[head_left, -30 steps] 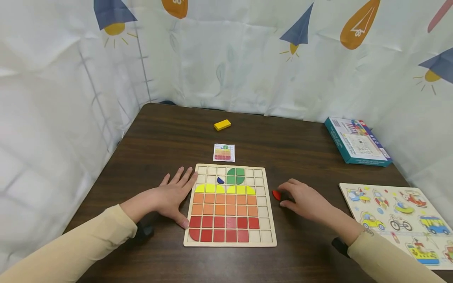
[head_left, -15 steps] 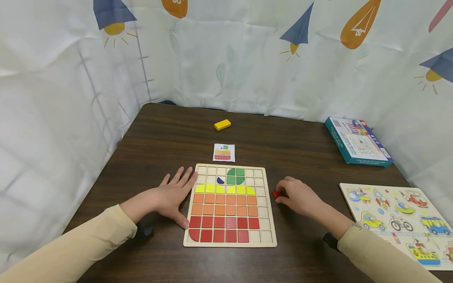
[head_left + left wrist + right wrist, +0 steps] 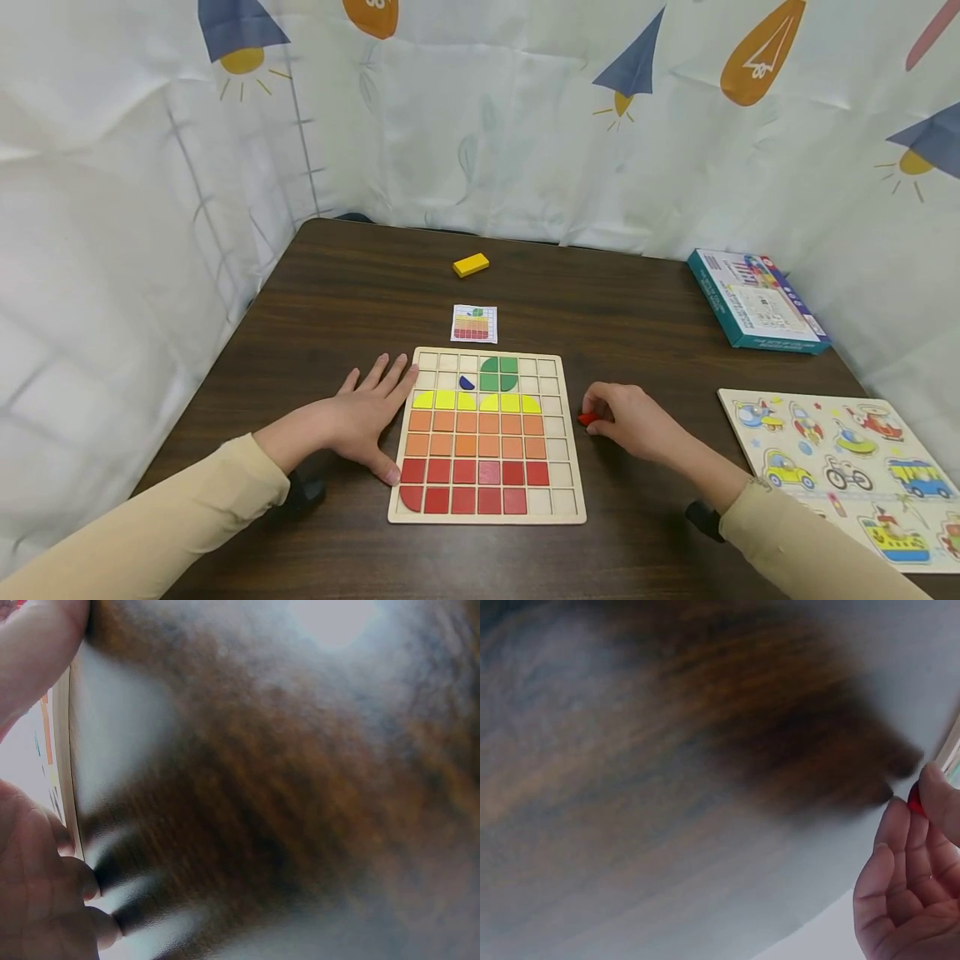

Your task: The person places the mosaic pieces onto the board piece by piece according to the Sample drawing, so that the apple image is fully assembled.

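Note:
A wooden grid board (image 3: 558,450) lies flat, filled with rows of yellow (image 3: 511,402), orange (image 3: 488,422) and red tiles (image 3: 464,472). Green tiles (image 3: 490,381) and a small dark blue piece (image 3: 467,382) sit near its top. Bare cells show along the right column and at bottom right. My left hand (image 3: 360,421) rests with fingers spread, its thumb and fingertips at the board's left edge. Just right of the board, my right hand (image 3: 633,419) pinches a small red piece (image 3: 587,418) between thumb and fingers; in the right wrist view the red piece (image 3: 915,799) is mostly covered.
A small printed card (image 3: 474,323) with a coloured grid picture lies beyond the board. Farther back is a yellow block (image 3: 471,265). At right are a teal-edged box (image 3: 761,300) and a vehicle picture puzzle (image 3: 840,442). Curtains (image 3: 487,125) surround the dark table (image 3: 360,275).
My right hand has drawn its fingers in around the red piece and now pinches it, with the piece looking tilted. The left hand stays in place.

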The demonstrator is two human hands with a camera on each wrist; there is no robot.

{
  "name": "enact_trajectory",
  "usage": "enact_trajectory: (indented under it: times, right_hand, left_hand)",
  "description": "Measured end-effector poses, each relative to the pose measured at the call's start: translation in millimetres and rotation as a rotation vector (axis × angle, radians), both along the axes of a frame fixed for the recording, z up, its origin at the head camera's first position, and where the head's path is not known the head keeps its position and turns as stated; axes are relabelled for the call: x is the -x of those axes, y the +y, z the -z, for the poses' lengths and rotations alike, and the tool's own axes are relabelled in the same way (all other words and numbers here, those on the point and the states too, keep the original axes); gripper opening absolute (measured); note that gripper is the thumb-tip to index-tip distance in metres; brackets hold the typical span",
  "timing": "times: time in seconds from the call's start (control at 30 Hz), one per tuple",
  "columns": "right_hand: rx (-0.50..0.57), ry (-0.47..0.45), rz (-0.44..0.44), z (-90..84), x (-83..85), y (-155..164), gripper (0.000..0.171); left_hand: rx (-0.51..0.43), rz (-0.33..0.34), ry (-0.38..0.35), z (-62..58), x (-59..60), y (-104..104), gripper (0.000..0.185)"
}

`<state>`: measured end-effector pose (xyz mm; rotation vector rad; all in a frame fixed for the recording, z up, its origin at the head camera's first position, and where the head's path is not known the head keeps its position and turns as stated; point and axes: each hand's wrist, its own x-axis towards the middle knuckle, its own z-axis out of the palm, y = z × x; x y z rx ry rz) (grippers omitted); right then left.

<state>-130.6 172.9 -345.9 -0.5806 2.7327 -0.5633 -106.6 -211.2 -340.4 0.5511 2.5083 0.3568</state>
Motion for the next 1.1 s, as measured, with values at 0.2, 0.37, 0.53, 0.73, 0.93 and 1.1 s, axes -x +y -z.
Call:
enact_trajectory:
  times: [0.2, 0.37, 0.53, 0.73, 0.93, 1.1]
  right_hand:
    - [0.031, 0.05, -0.018, -6.8, -4.2, -1.1, 0.02]
    - [0.12, 0.066, -0.075, -11.1, -12.2, -3.0, 0.018]
    - [0.208, 0.016, -0.124, -13.6, -20.3, -7.1, 0.017]
    - [0.294, -0.061, -0.179, -19.1, -27.5, -15.3, 0.017]
    - [0.356, -0.177, -0.167, -19.3, -33.1, -22.9, 0.017]
    - [0.38, -0.268, -0.113, -15.8, -41.1, -33.8, 0.01]
  left_hand:
    - [0.0, -0.001, -0.003, -0.9, -0.4, -0.3, 0.146]
    - [0.001, -0.002, -0.003, -0.2, -0.4, 0.0, 0.146]
    - [0.01, -0.005, -0.002, 1.0, 1.0, -0.4, 0.146]
    - [0.008, -0.007, -0.006, 1.1, 1.3, -0.3, 0.145]
    - [0.005, -0.005, -0.005, 0.1, 0.6, -0.2, 0.146]
    - [0.008, -0.007, -0.012, -1.6, 0.4, 0.3, 0.146]
